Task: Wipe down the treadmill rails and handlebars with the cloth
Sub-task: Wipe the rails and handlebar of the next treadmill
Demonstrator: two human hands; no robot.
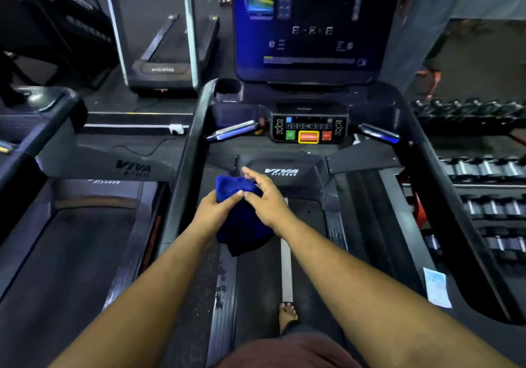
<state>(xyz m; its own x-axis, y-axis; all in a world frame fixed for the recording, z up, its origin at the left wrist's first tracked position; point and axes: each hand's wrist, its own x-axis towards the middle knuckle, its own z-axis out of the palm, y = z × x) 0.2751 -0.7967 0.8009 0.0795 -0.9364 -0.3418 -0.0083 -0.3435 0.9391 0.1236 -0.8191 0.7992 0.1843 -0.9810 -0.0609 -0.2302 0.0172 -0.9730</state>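
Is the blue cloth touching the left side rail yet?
Apart. The head view shows the cloth held by both hands over the belt, with dark deck visible between it and the left rail.

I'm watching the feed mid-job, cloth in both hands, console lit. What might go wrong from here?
1. The screen is lit and the person's bare foot is on the belt; brushing the green button while wiping nearby might start it.
2. The blue cloth hangs loose below the left hand and right hand; its tail could snag or drop.
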